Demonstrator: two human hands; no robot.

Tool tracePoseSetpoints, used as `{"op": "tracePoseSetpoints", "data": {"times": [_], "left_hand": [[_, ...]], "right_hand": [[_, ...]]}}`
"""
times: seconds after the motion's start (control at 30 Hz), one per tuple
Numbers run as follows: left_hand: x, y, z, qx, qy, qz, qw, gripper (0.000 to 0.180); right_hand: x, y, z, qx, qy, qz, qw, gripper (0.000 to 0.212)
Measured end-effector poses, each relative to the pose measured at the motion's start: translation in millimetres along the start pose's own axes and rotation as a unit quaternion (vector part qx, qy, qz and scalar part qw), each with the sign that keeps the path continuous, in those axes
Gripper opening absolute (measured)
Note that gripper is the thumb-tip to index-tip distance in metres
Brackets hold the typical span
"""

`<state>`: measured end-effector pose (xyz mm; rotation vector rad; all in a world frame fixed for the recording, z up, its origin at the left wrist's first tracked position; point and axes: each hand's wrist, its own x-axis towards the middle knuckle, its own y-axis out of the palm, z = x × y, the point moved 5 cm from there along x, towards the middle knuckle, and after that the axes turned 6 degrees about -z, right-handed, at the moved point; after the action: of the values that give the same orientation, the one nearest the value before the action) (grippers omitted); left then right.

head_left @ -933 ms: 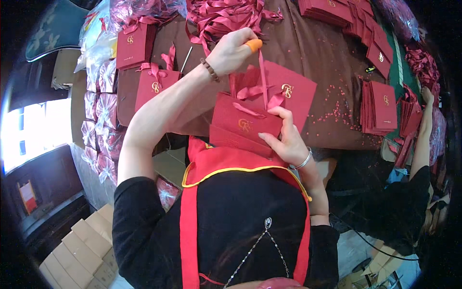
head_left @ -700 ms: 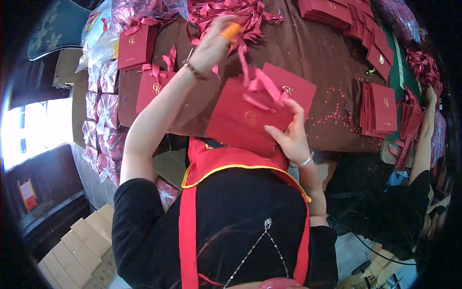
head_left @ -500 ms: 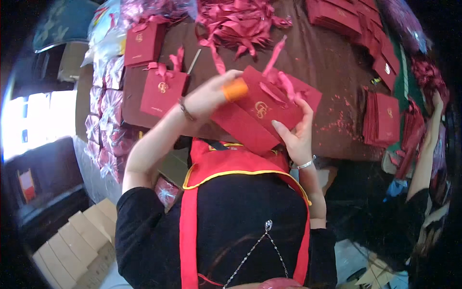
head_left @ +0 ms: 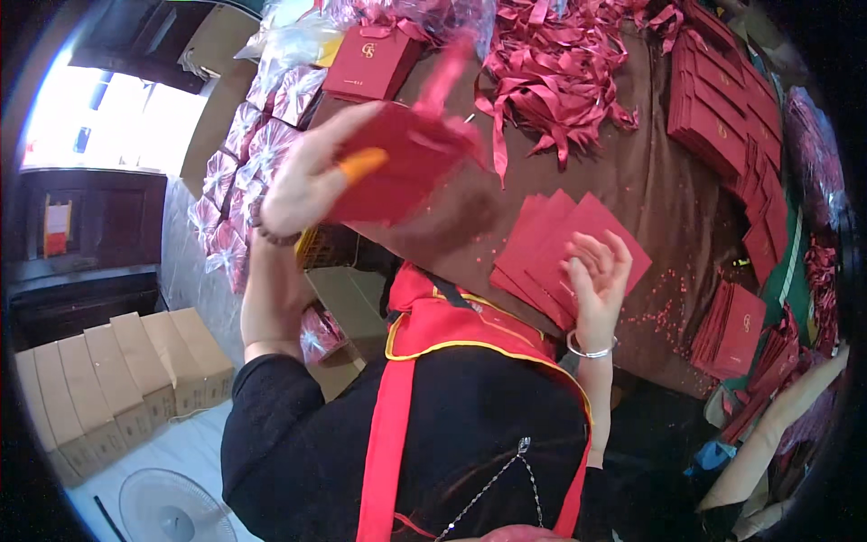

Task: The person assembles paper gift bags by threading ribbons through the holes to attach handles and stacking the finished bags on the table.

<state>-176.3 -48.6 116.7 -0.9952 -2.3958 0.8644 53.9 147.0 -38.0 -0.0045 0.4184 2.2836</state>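
My left hand (head_left: pixel 302 176), with an orange finger cover, is closed on a dark red paper gift bag (head_left: pixel 393 172) with a pink ribbon, held above the table's left part. Motion smears the bag and its ribbon. My right hand (head_left: pixel 601 280) hovers at the front of the table, fingers loosely curled and apart, holding nothing. Just beneath and beside it, several plain red flat bags (head_left: pixel 537 239) lie fanned out on the brown tablecloth (head_left: pixel 632 181). Whether the fingertips touch them I cannot tell.
Loose pink ribbons (head_left: pixel 560 72) heap at the back. An upright red bag (head_left: pixel 375 63) stands back left, near clear-wrapped packages (head_left: pixel 266 149). Stacked red bags (head_left: pixel 713 108) line the right, where another person's forearm (head_left: pixel 777 434) reaches in. A fan (head_left: pixel 172 506) and cartons (head_left: pixel 117 379) are lower left.
My left hand has swung left, carrying a ribboned bag. My right hand has let go, and flat red bags now lie on the table. The whole view has turned toward the left.
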Motion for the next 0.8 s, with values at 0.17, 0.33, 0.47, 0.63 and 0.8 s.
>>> {"op": "tracePoseSetpoints", "data": {"times": [0.17, 0.33, 0.47, 0.63, 0.8], "left_hand": [[2.9, 4.1, 69.7, 0.335, 0.073, -0.186, 0.921, 0.037], [-3.4, 84.2, 123.6, 0.382, 0.032, -0.077, 0.920, 0.043], [15.7, 74.4, 110.6, 0.359, 0.006, -0.081, 0.930, 0.026], [79.4, 110.2, 43.2, 0.215, 0.237, -0.109, 0.941, 0.026], [101.3, 197.0, 5.9, 0.352, 0.400, -0.085, 0.842, 0.036]], "right_hand": [[1.8, -27.5, 3.1, -0.022, -0.012, -0.018, 1.000, 0.027], [-6.3, -37.7, 8.1, -0.087, -0.033, -0.034, 0.995, 0.018], [-6.4, -48.3, 7.0, -0.116, -0.043, -0.085, 0.989, 0.015], [-7.0, -46.2, 13.1, -0.168, -0.063, -0.101, 0.979, 0.014], [-13.0, -41.8, 15.7, -0.207, -0.066, -0.090, 0.972, 0.012]]}}
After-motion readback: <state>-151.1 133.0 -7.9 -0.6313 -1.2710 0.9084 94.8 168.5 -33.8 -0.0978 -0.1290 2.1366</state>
